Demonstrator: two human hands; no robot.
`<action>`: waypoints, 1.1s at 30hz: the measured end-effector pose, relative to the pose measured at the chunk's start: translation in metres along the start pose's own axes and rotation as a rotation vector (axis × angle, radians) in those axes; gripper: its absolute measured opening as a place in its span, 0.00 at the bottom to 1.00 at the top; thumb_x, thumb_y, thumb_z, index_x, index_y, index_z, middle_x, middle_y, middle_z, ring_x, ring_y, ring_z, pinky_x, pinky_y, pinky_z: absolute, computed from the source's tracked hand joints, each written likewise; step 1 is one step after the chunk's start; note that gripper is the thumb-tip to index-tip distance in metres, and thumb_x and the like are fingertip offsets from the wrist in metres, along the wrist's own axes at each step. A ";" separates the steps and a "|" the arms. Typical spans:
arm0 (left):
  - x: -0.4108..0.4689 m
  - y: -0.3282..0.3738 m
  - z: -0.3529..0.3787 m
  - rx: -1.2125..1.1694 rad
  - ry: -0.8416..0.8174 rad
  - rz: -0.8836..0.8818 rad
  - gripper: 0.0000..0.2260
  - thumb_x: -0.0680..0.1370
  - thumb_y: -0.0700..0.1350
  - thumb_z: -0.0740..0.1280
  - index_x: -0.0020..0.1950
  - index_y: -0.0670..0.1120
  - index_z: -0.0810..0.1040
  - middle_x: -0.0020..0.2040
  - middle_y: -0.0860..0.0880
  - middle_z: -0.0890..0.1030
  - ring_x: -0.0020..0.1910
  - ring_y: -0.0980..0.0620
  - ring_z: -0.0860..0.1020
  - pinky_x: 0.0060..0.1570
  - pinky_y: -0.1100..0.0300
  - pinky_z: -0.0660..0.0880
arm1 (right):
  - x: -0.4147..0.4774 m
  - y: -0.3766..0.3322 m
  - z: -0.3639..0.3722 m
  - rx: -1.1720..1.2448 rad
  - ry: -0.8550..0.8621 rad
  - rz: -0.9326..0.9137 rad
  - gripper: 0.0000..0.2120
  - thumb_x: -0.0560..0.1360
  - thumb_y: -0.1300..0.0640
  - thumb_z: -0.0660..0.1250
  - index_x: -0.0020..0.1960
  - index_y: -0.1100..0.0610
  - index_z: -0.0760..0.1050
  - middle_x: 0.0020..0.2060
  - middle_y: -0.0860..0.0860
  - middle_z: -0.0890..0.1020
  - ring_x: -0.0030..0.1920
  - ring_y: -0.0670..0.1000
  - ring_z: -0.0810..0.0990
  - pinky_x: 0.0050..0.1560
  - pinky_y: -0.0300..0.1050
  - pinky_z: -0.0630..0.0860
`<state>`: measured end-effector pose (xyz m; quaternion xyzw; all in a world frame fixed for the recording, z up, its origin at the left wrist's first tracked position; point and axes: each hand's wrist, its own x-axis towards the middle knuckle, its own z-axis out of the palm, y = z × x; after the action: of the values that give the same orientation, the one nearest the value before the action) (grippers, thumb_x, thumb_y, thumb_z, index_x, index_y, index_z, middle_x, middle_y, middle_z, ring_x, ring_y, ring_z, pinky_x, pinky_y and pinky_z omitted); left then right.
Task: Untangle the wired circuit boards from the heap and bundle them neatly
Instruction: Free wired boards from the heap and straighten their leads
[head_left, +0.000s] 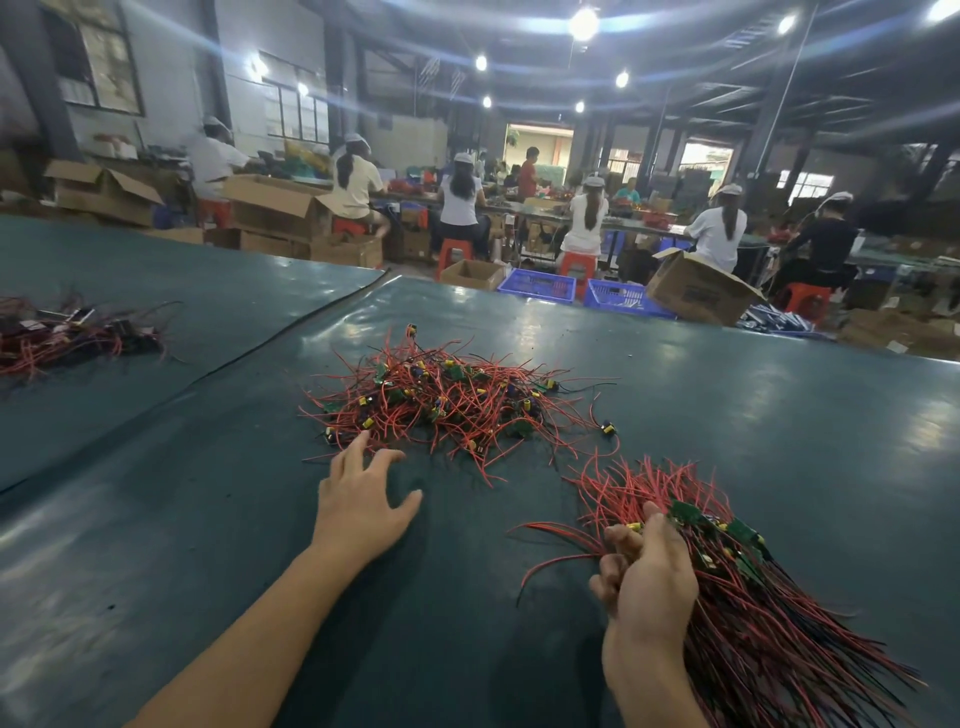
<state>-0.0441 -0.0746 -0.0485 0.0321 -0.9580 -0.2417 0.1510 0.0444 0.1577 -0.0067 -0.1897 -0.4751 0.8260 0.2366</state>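
In right hand, the bundle — left hand at heap's edge

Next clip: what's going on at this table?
A person is sorting wired circuit boards on a dark green table. Their right hand grips a gathered bundle of boards with red and black wires. Their left hand, fingers spread, reaches to the near edge of the tangled heap in the middle, which holds many boards not yet untangled. Another pile lies at the far left.
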 end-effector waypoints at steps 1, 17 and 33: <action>0.005 -0.002 0.002 0.032 -0.007 -0.023 0.24 0.75 0.60 0.65 0.69 0.54 0.68 0.79 0.46 0.52 0.77 0.45 0.52 0.71 0.43 0.57 | 0.000 0.000 0.000 -0.006 -0.003 0.010 0.08 0.84 0.54 0.57 0.55 0.48 0.74 0.32 0.51 0.77 0.20 0.43 0.66 0.18 0.37 0.62; 0.060 -0.001 -0.001 -0.176 0.147 0.002 0.24 0.78 0.53 0.66 0.72 0.48 0.68 0.76 0.47 0.61 0.74 0.45 0.62 0.70 0.39 0.59 | -0.006 0.005 0.006 -0.126 -0.106 -0.019 0.11 0.81 0.64 0.60 0.56 0.49 0.74 0.25 0.46 0.78 0.21 0.43 0.65 0.20 0.37 0.62; 0.055 0.039 -0.034 -0.487 0.407 0.188 0.19 0.78 0.40 0.65 0.69 0.39 0.71 0.66 0.44 0.75 0.65 0.49 0.73 0.65 0.48 0.72 | -0.003 0.013 0.005 -0.205 -0.189 -0.073 0.08 0.81 0.63 0.62 0.55 0.52 0.76 0.26 0.47 0.78 0.25 0.44 0.68 0.31 0.42 0.65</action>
<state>-0.0857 -0.0631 0.0139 -0.0456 -0.8210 -0.4373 0.3642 0.0414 0.1466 -0.0158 -0.1166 -0.5838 0.7781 0.2001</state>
